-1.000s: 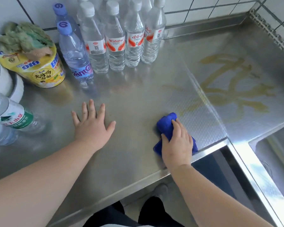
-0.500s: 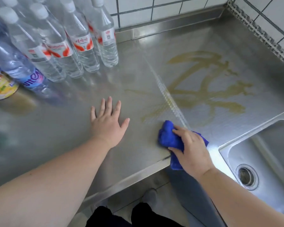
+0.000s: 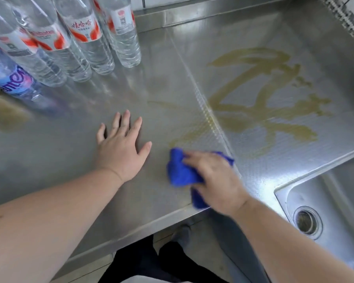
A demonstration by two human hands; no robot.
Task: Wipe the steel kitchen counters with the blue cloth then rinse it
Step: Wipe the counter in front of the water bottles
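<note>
My right hand [image 3: 217,180] presses a bunched blue cloth [image 3: 182,172] flat on the steel counter [image 3: 70,160], close to its front edge and beside the seam between two counter sections. A tail of the cloth hangs over the edge below my wrist. A brownish-yellow smear [image 3: 260,99] spreads over the right counter section beyond the cloth, with a fainter streak reaching left of the seam. My left hand [image 3: 123,146] lies palm down on the counter with fingers spread, a hand's width left of the cloth.
Several clear water bottles [image 3: 86,37] with red-and-white labels stand at the back left, with a purple-labelled bottle [image 3: 14,82] at the far left. A steel sink [image 3: 325,211] with its drain [image 3: 307,221] opens at the right. Tiled wall behind.
The view has swung right, bringing the sink in and pushing the bottles left. My right hand with the cloth has slid along the front edge toward the seam. My left hand stays planted.
</note>
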